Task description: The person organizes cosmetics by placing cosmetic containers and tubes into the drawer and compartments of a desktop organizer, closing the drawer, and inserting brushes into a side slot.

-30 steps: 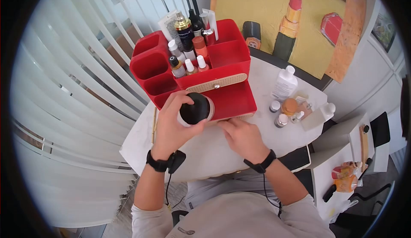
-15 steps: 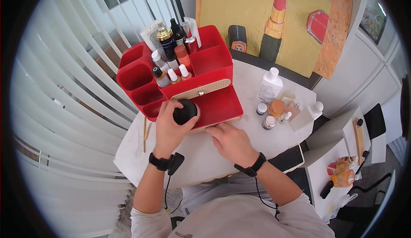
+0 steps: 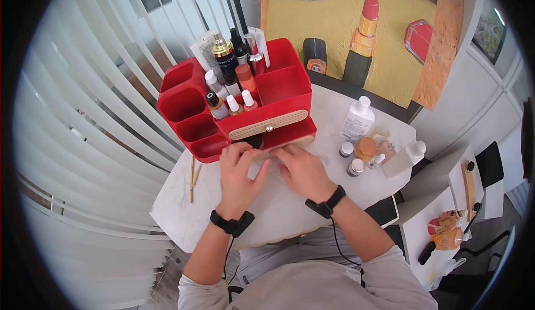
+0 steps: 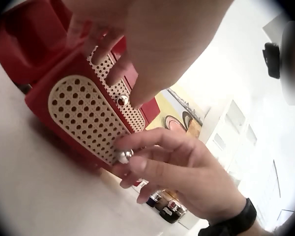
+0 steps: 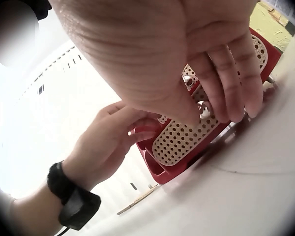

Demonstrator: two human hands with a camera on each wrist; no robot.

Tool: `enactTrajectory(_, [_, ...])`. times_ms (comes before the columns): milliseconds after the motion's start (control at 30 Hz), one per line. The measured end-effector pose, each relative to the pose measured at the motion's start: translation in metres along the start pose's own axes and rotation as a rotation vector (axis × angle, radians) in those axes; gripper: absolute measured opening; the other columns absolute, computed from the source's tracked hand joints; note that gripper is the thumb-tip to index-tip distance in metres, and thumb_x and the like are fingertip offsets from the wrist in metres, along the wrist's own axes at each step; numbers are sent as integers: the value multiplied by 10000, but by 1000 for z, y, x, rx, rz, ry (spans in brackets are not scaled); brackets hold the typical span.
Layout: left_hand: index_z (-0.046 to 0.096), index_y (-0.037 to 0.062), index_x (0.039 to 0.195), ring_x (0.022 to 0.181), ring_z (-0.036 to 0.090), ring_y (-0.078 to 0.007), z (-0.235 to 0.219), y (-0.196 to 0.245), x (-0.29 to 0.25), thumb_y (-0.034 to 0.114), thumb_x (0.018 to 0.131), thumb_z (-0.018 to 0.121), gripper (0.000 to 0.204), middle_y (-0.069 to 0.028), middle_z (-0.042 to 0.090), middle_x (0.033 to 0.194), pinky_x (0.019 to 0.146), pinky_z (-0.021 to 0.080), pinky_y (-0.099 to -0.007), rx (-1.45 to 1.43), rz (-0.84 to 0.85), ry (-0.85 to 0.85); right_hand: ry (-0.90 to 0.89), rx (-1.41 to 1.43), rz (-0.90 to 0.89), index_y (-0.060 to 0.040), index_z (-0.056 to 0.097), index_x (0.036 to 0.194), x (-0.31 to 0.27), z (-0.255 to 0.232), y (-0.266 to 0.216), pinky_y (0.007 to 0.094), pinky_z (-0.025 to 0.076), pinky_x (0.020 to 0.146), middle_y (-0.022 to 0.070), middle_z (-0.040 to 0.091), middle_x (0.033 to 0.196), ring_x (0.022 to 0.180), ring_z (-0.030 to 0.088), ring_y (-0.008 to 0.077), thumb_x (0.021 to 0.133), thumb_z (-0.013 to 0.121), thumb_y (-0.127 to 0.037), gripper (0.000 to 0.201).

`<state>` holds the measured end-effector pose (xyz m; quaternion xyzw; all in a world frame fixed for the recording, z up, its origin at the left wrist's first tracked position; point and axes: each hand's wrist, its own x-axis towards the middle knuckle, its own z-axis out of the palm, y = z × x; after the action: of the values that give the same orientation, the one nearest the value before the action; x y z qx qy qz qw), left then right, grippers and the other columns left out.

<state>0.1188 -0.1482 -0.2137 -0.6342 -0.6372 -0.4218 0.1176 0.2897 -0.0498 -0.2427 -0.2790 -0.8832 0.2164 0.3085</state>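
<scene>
— What do I see at the red organizer (image 3: 278,95)?

— Both hands are at its lower drawer (image 4: 86,115), the one with the perforated beige front, at the bottom of the organizer.

— The right hand (image 3: 301,171)?

— Its fingers (image 4: 152,142) are curled at the small metal knob (image 4: 124,156) of this drawer and touch it.

— And the left hand (image 3: 239,173)?

— It rests with relaxed fingers on the drawer front, left of the knob, holding nothing. A black jar (image 3: 255,140) sits just behind, inside the organizer.

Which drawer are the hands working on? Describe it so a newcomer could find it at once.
On the white table stands a red organizer with bottles on top. The lower drawer is at its base, both hands at its front. Unlike the upper drawer, it is pulled out toward the person.
</scene>
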Motion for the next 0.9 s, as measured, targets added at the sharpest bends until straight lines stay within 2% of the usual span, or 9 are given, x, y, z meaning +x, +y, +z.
enactTrajectory(100, [711, 38, 1194, 979, 644, -274, 5, 3, 11, 58, 856, 842, 363, -107, 668, 1098, 848, 536, -369, -137, 39, -81, 11, 32, -43, -101, 680, 1232, 16, 3, 5, 485, 627, 808, 153, 652, 1208, 1038, 717, 360, 853, 737, -65, 385])
enactTrajectory(167, [672, 52, 1325, 878, 658, -157, 8, 6, 23, 50, 933, 787, 408, -44, 679, 1036, 749, 523, -285, -492, -337, -314, -3, 34, -43, -97, 683, 1224, 22, 20, 18, 486, 625, 824, 155, 640, 1243, 1073, 708, 365, 852, 743, -70, 377])
enactTrajectory(267, [649, 61, 1384, 849, 655, -79, 34, -28, 27, 53, 991, 741, 403, 6, 681, 1044, 673, 488, -225, -863, -417, -340, 1, 26, -75, -92, 690, 1207, 20, 30, 28, 480, 623, 849, 152, 623, 1287, 1124, 695, 369, 852, 753, -79, 361])
enactTrajectory(433, [604, 46, 1447, 867, 707, -117, 26, -17, 34, 82, 1033, 677, 422, -79, 712, 1262, 658, 496, -231, -887, -478, -383, -41, -35, -23, -92, 701, 1166, -26, -27, 2, 470, 605, 920, 163, 611, 1365, 1187, 672, 368, 842, 777, -80, 333])
enactTrajectory(500, [567, 52, 1496, 905, 728, -143, 26, -12, 34, 48, 1028, 655, 477, -94, 709, 1302, 693, 516, -250, -917, -541, -359, 312, -155, -106, -106, 710, 1196, -52, -68, -1, 485, 547, 1032, 178, 603, 1424, 1243, 638, 385, 811, 816, -89, 399])
enactTrajectory(600, [551, 53, 1516, 944, 739, -163, 33, -20, 32, 40, 1020, 654, 507, -105, 702, 1341, 733, 530, -269, -975, -545, -339, 738, -427, 217, -59, 683, 1319, -92, -125, 16, 511, 439, 1140, 208, 570, 1462, 1386, 523, 393, 782, 883, -78, 573])
enactTrajectory(667, [556, 54, 1515, 974, 740, -167, 35, -21, 26, 33, 1013, 648, 511, -109, 693, 1371, 754, 529, -272, -961, -568, -306, 945, -347, 317, 16, 434, 1570, -114, -137, 46, 510, 381, 1215, 188, 447, 1591, 1470, 447, 373, 753, 933, -57, 960])
enactTrajectory(733, [554, 52, 1521, 1000, 739, -164, 38, -24, 17, 1, 1006, 623, 522, -103, 680, 1391, 774, 529, -269, -1014, -499, -324, 866, -305, 499, 0, 336, 1635, -136, -140, 79, 437, 429, 1194, 204, 372, 1628, 1488, 443, 321, 790, 927, -42, 1032])
enactTrajectory(900, [548, 49, 1534, 1028, 722, -138, 22, -11, -11, -39, 1006, 607, 539, -83, 665, 1407, 868, 537, -284, -1038, -465, -372, 795, 82, 689, 43, 519, 1483, -159, -129, 125, 384, 531, 1061, 161, 642, 1374, 1221, 670, 250, 836, 907, -30, 758])
